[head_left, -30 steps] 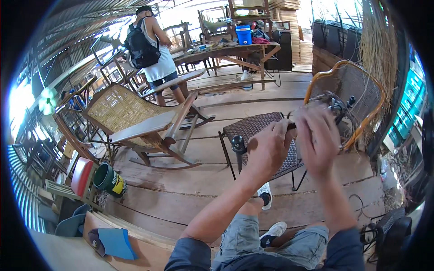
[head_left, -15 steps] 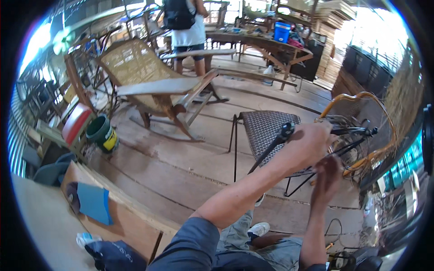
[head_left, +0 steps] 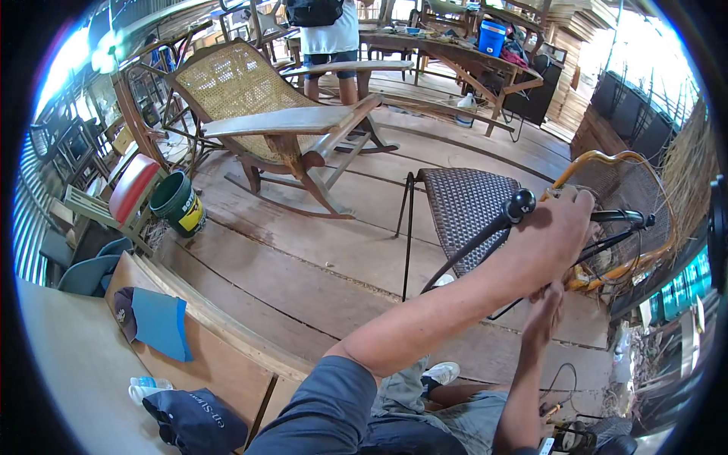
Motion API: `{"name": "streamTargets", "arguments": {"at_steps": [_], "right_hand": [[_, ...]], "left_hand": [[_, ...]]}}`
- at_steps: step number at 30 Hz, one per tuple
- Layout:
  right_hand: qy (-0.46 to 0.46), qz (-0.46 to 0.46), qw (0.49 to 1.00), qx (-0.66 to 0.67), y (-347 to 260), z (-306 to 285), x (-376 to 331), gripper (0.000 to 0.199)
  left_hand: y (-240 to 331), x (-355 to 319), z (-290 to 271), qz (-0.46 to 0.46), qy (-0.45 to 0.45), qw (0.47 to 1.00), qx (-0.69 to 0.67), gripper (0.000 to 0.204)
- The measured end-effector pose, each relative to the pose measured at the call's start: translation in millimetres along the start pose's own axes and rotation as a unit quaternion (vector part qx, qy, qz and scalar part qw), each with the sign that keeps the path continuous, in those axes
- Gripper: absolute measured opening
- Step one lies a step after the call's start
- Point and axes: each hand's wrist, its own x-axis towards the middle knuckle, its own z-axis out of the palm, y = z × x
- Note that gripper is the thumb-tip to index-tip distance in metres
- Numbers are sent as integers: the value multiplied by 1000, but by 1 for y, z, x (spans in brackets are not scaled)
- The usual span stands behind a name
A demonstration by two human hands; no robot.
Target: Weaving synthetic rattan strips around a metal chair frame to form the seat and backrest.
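Note:
A chair with a dark brown woven seat (head_left: 464,203) and thin black metal legs stands in front of me, right of centre. Its black tube frame shows a rounded ball end (head_left: 519,205) beside my left forearm, and another curved end beyond the hand. My left hand (head_left: 560,226) is closed at this frame, fingers curled on the far side; what they grip is hidden. Just below its wrist, my right hand (head_left: 543,312) is held with fingers pinched together, on something too small to make out. Thin loose strands hang near the hands.
A wooden rocking chair with cane back (head_left: 243,87) stands ahead left, near a green bucket (head_left: 179,203). A bent-cane frame (head_left: 671,220) leans at right. Beside me is a wooden bench (head_left: 220,356) with a dark cloth bag (head_left: 199,417). Another person (head_left: 330,38) stands beyond.
My right hand has come down to just beneath the left wrist, its fingers now drawn together. The left hand stays at the chair frame. The whole view has shifted slightly.

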Motion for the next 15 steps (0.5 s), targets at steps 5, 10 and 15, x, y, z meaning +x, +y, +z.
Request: {"name": "streamTargets", "arguments": {"at_steps": [5, 10, 15], "right_hand": [[4, 136, 987, 84, 28, 5, -68, 49], [-10, 318, 927, 198, 74, 5, -122, 51], [-10, 459, 874, 158, 104, -19, -178, 50]], "left_hand": [[8, -2, 1, 24, 13, 999, 33, 16], [1, -7, -9, -2, 20, 1000, -12, 21], [8, 0, -1, -10, -37, 999, -29, 24]]}}
